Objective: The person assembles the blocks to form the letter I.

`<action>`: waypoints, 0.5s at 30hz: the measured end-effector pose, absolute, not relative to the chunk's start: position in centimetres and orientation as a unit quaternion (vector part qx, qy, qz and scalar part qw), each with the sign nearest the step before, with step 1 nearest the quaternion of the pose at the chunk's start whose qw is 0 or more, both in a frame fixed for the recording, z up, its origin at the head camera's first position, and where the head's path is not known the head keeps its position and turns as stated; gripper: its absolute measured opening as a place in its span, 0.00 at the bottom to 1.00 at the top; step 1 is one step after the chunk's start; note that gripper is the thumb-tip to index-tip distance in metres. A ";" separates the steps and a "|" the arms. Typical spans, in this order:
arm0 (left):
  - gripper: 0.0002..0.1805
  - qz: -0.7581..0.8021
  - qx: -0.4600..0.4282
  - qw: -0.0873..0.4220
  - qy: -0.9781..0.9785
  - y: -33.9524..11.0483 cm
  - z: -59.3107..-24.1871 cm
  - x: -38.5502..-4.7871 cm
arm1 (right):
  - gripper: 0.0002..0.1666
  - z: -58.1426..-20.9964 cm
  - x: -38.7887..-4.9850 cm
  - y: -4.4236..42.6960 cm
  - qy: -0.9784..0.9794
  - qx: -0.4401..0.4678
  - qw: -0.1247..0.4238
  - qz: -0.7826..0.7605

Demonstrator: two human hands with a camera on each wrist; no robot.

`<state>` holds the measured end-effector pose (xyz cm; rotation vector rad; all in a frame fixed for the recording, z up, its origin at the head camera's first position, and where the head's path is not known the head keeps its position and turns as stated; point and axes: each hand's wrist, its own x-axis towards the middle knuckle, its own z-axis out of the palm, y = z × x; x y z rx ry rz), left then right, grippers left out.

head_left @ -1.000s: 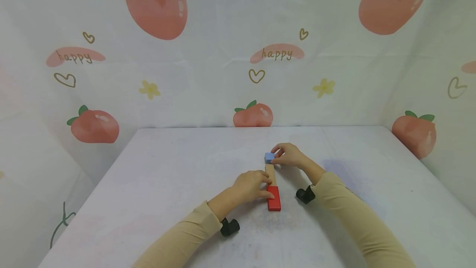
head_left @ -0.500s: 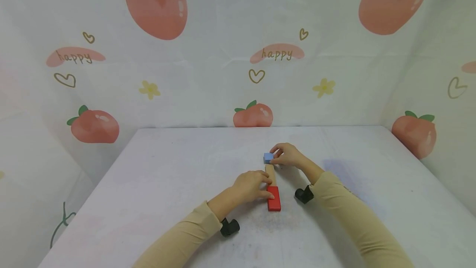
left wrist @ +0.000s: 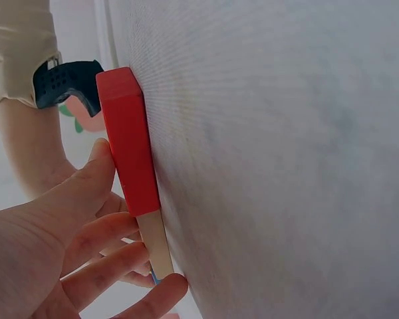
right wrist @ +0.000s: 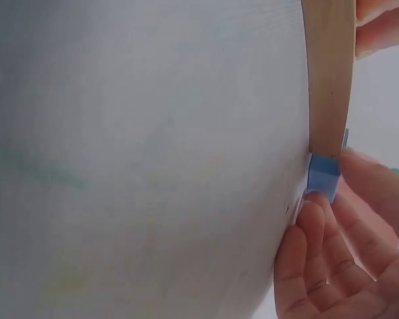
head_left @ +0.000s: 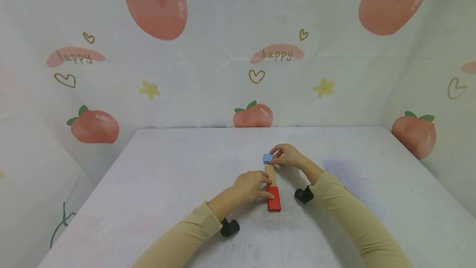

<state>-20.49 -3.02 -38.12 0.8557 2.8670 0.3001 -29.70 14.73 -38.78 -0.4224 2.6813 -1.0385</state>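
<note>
A red block (head_left: 274,205), a long bare wooden block (head_left: 270,171) and a small blue block (head_left: 267,158) form a line running away from the viewer on the white table. My left hand (head_left: 250,186) lies along the left of the line, its thumb touching the red block and its loosely bent fingers at the wooden one. With thumb and fingers, my right hand (head_left: 289,155) pinches the blue block at the far end. In the right wrist view the blue block (right wrist: 324,176) sits against the end of the wooden block (right wrist: 329,80); the fingers cover part of it.
The white table (head_left: 178,164) meets a pale backdrop cloth (head_left: 208,90) printed with peaches at its far edge. Black wrist devices (head_left: 229,227) hang beneath both cuffs. A green cord (head_left: 64,218) shows beyond the table's left edge.
The blue block has shifted slightly left with my right hand holding it. My left hand, the red block and the wooden block look unmoved.
</note>
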 end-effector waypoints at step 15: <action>0.26 0.099 0.284 0.063 0.952 -3.0 -38.1 -20.5 | 0.19 -38.8 -29.6 15.2 0.918 -0.150 0.106 -0.353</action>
